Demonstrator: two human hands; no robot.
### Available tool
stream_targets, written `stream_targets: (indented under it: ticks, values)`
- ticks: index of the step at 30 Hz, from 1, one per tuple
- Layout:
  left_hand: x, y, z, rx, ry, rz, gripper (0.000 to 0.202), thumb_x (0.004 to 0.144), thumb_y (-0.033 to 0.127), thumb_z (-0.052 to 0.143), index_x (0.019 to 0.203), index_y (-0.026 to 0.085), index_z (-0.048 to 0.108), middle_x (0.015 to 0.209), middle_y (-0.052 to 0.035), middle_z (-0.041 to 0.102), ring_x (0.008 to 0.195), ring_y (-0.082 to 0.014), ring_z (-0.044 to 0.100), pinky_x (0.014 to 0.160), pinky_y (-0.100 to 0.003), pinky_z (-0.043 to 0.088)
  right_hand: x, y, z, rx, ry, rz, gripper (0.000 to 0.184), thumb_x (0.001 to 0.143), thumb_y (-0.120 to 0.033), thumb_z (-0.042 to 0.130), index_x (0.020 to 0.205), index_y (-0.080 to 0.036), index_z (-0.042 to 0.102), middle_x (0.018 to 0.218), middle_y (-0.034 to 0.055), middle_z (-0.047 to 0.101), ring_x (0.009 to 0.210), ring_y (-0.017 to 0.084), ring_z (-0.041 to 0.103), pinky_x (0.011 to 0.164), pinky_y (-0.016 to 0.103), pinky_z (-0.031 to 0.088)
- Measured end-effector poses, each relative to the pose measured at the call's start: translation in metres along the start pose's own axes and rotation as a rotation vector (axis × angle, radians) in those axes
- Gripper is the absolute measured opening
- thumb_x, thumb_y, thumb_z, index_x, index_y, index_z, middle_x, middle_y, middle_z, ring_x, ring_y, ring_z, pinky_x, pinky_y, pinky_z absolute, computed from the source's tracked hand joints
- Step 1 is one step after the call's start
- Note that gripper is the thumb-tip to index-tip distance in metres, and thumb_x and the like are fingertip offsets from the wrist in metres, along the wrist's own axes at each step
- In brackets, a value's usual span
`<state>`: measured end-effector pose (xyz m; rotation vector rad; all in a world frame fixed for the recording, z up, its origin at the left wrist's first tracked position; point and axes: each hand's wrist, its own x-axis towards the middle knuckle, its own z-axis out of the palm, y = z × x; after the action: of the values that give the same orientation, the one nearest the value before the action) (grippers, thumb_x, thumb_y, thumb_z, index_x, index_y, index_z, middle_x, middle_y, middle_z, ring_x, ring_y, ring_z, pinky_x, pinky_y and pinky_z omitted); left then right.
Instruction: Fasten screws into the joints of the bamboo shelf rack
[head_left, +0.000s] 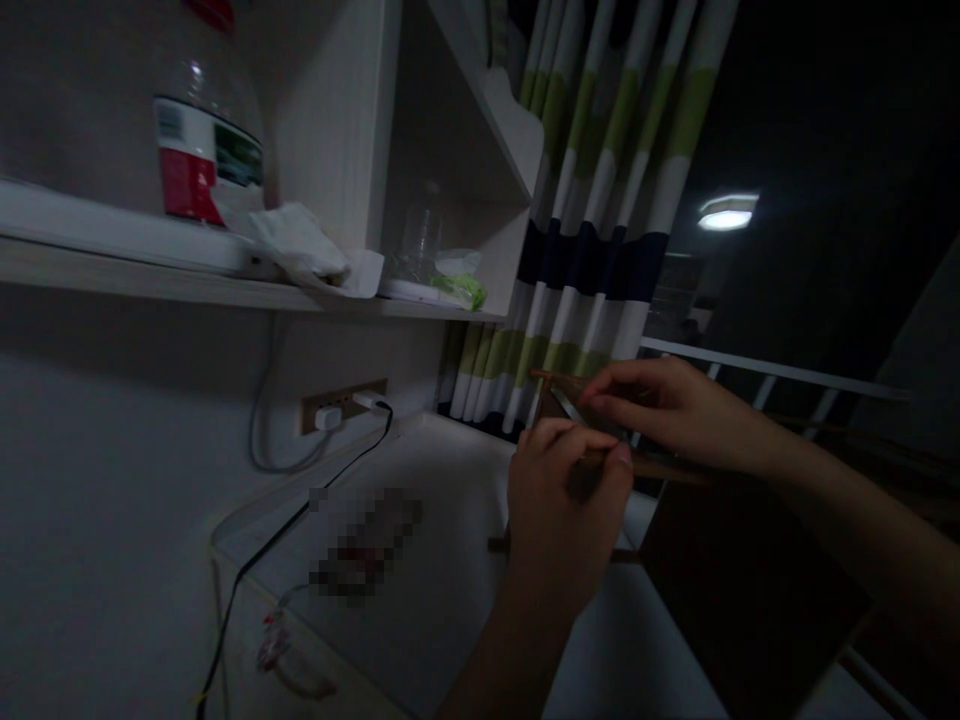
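Note:
In dim light my left hand (562, 510) is curled into a closed grip around a thin brown wooden stick (652, 465) of a small wooden frame. My right hand (660, 410) reaches in from the right, its fingers pinched on the top of the same frame (551, 380), where a thin pale strip shows. Both hands meet above a white desk top (450, 590). What the frame is stays hard to make out.
A shelf (150, 270) on the left carries a large water bottle (206, 130), crumpled tissue (296, 245) and a green packet (461, 290). A wall socket (341, 405) feeds a black cable (300, 515). A striped curtain (592, 220) hangs behind. A dark panel (742, 590) lies at right.

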<state>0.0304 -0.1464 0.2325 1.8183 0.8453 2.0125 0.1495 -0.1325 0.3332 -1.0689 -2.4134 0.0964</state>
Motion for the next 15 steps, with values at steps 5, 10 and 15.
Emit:
stream_targets:
  ticks: [5,10,15]
  values:
    - [0.000,-0.001,0.002,-0.027,0.012,0.021,0.005,0.078,0.019,0.056,0.076,0.023,0.057,0.083,0.0022,0.055,0.084,-0.0136,0.052,0.077,-0.032,0.041,-0.020,0.003,-0.013,-0.062,-0.017,0.024,0.025,0.084,-0.037,0.047,0.087,-0.018,0.063,0.083,0.0029,0.063,0.076,0.015,0.058,0.066,0.027,0.045]
    - [-0.001,-0.002,0.003,-0.041,0.026,0.025,0.004,0.077,0.019,0.056,0.075,0.022,0.058,0.082,0.0022,0.055,0.083,-0.0138,0.052,0.077,-0.033,0.041,-0.037,0.005,-0.025,-0.089,-0.020,0.023,0.022,0.083,-0.037,0.049,0.085,-0.021,0.063,0.083,0.0006,0.061,0.077,0.014,0.057,0.068,0.026,0.044]
    - [0.000,-0.003,0.003,-0.054,0.033,0.030,0.003,0.077,0.020,0.056,0.075,0.022,0.058,0.082,0.0019,0.055,0.082,-0.0136,0.052,0.075,-0.032,0.042,-0.047,0.001,-0.030,-0.136,-0.039,0.015,0.015,0.083,-0.034,0.051,0.081,-0.022,0.060,0.079,-0.0016,0.058,0.072,0.011,0.055,0.061,0.024,0.041]
